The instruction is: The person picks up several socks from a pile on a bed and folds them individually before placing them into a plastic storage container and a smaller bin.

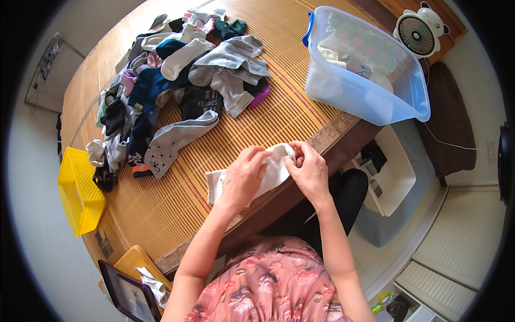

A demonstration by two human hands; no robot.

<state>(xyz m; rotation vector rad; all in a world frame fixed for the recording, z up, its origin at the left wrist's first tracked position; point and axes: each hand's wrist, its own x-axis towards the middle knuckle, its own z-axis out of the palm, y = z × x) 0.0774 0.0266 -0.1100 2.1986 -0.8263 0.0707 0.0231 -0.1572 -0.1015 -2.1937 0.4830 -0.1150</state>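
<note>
A white sock [277,171] lies at the near edge of the mat-covered table, its patterned cuff pointing left. My right hand [309,171] pinches the sock's rounded end between thumb and fingers. Across its middle lies my left hand [244,175], fingers bent onto the cloth and hiding part of it. Up and to the left is a grey sock with dark dots [177,139], at the near side of a large heap of mixed socks [173,76]. A black sock with lettering [201,102] shows in that heap.
A translucent blue plastic bin [406,108] holding light-coloured items stands at the table's right corner. Beyond it is a bear-shaped fan [418,34]. A yellow plastic basket [80,193] sits at the left edge. Lower right, a white tub [396,187] contains dark and grey items.
</note>
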